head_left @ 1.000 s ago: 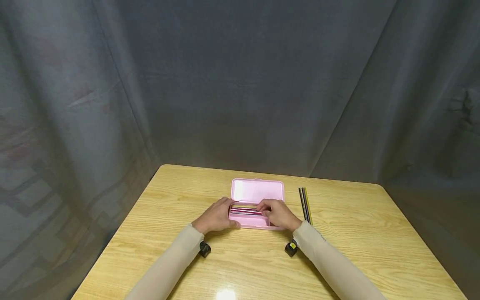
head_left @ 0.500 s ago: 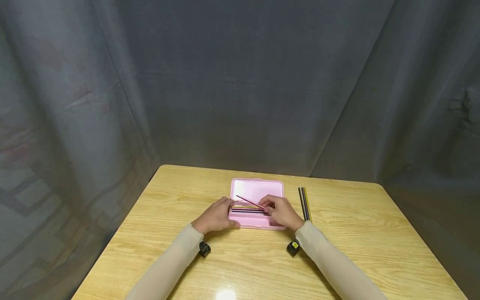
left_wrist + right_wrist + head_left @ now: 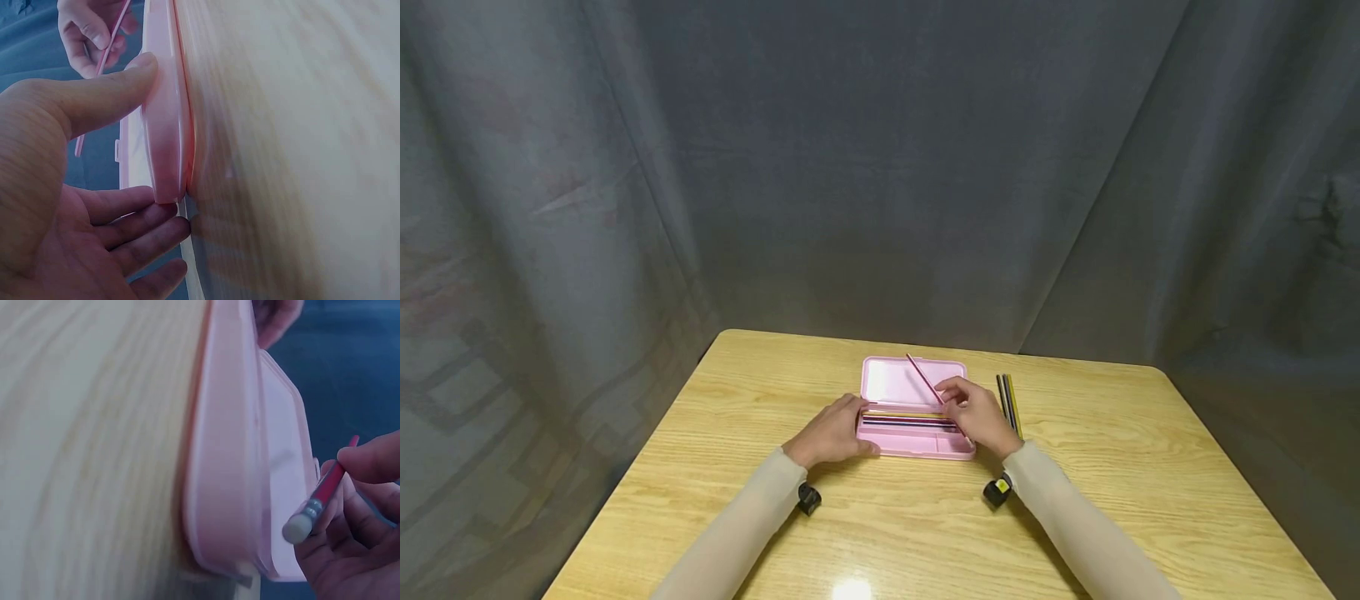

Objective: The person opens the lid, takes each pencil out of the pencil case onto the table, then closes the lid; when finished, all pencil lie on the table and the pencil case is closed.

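A pink pencil case (image 3: pixel 902 442) lies with its lid (image 3: pixel 887 379) raised at the back. Several pencils (image 3: pixel 898 420) lie lengthwise in its long compartment. My left hand (image 3: pixel 831 432) holds the case at its left end; in the left wrist view the thumb (image 3: pixel 119 94) presses the front wall and the fingers touch the end. Above the right part of the case, my right hand (image 3: pixel 979 418) pinches a red pencil (image 3: pixel 923 376) between thumb and fingers. The pencil slants, far end up and left. Its white eraser (image 3: pixel 297 529) faces the right wrist camera.
Several dark and yellow pencils (image 3: pixel 1010 404) lie side by side on the wooden table (image 3: pixel 1120 467), right of the case and close to my right hand. A grey curtain (image 3: pixel 880 208) hangs behind the table and along both sides.
My right hand has lifted the red pencil out of the case and turned it steeper while moving right. The left hand has stayed on the case.
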Demonstrator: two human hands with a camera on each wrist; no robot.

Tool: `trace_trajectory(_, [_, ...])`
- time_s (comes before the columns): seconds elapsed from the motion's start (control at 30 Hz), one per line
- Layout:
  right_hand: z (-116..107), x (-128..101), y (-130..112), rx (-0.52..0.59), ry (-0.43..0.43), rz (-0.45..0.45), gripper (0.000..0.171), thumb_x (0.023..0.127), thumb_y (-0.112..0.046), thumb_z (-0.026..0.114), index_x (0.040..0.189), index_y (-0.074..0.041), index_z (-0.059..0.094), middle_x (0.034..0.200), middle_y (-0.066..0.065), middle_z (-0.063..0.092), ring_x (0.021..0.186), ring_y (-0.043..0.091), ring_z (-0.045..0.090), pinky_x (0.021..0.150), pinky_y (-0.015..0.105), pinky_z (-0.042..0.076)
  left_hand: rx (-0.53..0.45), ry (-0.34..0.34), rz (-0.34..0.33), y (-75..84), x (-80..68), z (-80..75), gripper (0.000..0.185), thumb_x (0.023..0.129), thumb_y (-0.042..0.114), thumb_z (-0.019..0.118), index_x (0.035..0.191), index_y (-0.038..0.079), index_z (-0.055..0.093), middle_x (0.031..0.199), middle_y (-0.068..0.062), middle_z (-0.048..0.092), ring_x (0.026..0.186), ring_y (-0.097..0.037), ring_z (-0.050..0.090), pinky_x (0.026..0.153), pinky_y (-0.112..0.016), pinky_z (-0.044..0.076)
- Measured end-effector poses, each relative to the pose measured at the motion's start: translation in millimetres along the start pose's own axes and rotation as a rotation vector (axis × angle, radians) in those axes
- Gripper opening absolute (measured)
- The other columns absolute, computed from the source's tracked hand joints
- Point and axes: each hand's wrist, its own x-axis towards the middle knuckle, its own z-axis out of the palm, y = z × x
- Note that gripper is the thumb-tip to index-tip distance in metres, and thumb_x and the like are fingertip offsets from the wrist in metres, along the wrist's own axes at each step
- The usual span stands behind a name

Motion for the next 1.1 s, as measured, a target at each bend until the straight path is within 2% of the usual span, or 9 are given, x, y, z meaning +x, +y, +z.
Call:
trace_trajectory(0.13, [-9.7,-0.4,4.2,0.009,0.053,0.003,0.03,0.087,0.003,0.063,0.113,-0.011,0.07,0.095,0.01,0.071,0.087,0.017,0.063,0.072,0.022,0.048,-0.006,-0.006,-0.009,-0.7,0.0,1.1,0.08,0.076,0.04,0.088,0.141,0.007,0.055,0.131,-0.007,0.06,0.115,-0.024,0.06,0.105,-0.047,0.049])
trace_trajectory(0.43, [-32.3,-5.3,18.1,-0.009,0.114,0.049,0.028,0.091,-0.005,0.066,0.119,-0.01,0.068,0.102,0.01,0.07,0.092,0.017,0.062,0.074,0.021,0.049,-0.01,-0.014,-0.011,0.0,0.0,0.4,0.081,0.076,0.039,0.088,0.141,0.006,0.054,0.133,-0.009,0.06,0.115,-0.024,0.06,0.104,-0.048,0.05])
trace_trajectory(0.73, [-58.3,-11.4,35.3,-0.025,0.196,0.065,0.026,0.092,-0.004,0.066,0.119,-0.005,0.067,0.102,0.014,0.071,0.086,0.007,0.06,0.072,0.015,0.049,-0.03,-0.019,-0.017,-1.6,0.5,0.7,0.079,0.077,0.04,0.087,0.142,0.008,0.054,0.133,-0.007,0.059,0.115,-0.023,0.059,0.105,-0.048,0.049])
trace_trajectory(0.93, [-79.1,-18.3,48.6,0.004,0.237,0.151,0.029,0.094,-0.005,0.065,0.123,-0.003,0.064,0.106,0.015,0.068,0.082,-0.001,0.058,0.067,0.016,0.053,-0.026,-0.014,-0.009,-0.7,-0.1,0.1,0.079,0.077,0.038,0.087,0.142,0.007,0.053,0.132,-0.009,0.06,0.115,-0.024,0.059,0.105,-0.049,0.049])
trace_trajectory(1.1, [-91.7,-24.6,57.6,-0.009,0.246,0.222,0.033,0.095,-0.006,0.066,0.127,-0.001,0.062,0.11,0.019,0.067,0.078,-0.002,0.059,0.066,0.017,0.054,-0.018,-0.012,-0.002,-0.3,-0.4,-0.9,0.079,0.076,0.038,0.087,0.141,0.007,0.054,0.13,-0.009,0.06,0.113,-0.024,0.06,0.104,-0.048,0.05])
